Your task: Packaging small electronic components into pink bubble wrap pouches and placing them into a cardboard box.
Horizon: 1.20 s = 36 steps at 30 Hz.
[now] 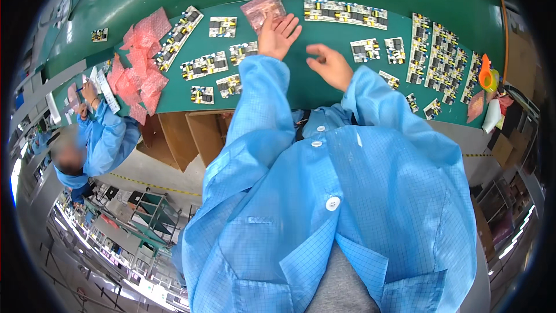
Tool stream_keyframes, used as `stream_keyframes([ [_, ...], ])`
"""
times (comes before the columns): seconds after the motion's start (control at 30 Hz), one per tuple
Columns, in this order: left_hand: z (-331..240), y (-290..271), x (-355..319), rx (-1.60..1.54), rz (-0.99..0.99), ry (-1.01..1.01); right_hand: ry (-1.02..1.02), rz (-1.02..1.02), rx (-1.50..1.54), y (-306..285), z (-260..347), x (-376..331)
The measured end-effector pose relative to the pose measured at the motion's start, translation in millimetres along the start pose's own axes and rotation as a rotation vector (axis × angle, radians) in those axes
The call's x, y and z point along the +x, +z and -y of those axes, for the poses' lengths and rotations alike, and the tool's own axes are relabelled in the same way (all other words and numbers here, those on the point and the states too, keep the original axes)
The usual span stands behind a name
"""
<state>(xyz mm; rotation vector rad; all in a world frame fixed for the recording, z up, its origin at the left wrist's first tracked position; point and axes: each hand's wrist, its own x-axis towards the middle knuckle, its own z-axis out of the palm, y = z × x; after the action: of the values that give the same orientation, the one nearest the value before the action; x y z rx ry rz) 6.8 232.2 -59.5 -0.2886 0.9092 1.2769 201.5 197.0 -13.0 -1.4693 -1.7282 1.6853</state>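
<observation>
My left hand point(278, 37) is open, palm turned up and fingers spread. Its thumb and fingers overlap the near edge of a pink bubble-wrap bag point(260, 7); whether they touch it I cannot tell. Something inside the bag is too blurred to name. To the right, my right hand point(332, 67) hovers over the green table mat point(307, 90), with index finger and thumb apart and nothing between them. Left of my left hand lie circuit boards, among them a small board point(222, 26) and another board point(238, 53). A long board panel point(346, 14) lies beyond my right hand.
Pink bubble-wrap bags point(142, 64) are heaped at the left beside a slanted board panel point(180, 36). Several board panels point(443, 61) stand in rows at the right, near an orange tape roll point(484, 71). A co-worker point(107, 133) works at the far left. Cardboard boxes point(174, 136) sit below the table edge.
</observation>
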Motion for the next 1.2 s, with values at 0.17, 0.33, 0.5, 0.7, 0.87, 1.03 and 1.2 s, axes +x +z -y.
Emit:
stream_keyframes([
  [0.17,15,-14,-16,0.248,0.108,-0.031,0.172,-0.006,0.173,-50,-75,-73],
  [0.33,-8,-39,-3,0.037,-0.120,0.067,0.388,-0.476,-0.002,-132,-142,-150],
  [0.5,-13,-31,21,-0.011,-0.339,0.089,0.528,-1.129,-0.402,-219,-213,-215],
  [0.7,-8,-41,28,-0.087,-0.130,-0.070,0.784,-0.996,-0.265,-267,-264,-226],
  [0.87,12,-4,18,0.072,-0.326,-0.015,1.024,-0.862,-0.177,-298,-303,-245],
  [1.03,-18,-13,5,0.140,-0.414,0.132,0.993,-0.793,-0.261,-287,-303,-221],
  [1.2,-23,-20,8,0.171,-0.458,0.145,0.641,-0.957,0.291,-249,-255,-213],
])
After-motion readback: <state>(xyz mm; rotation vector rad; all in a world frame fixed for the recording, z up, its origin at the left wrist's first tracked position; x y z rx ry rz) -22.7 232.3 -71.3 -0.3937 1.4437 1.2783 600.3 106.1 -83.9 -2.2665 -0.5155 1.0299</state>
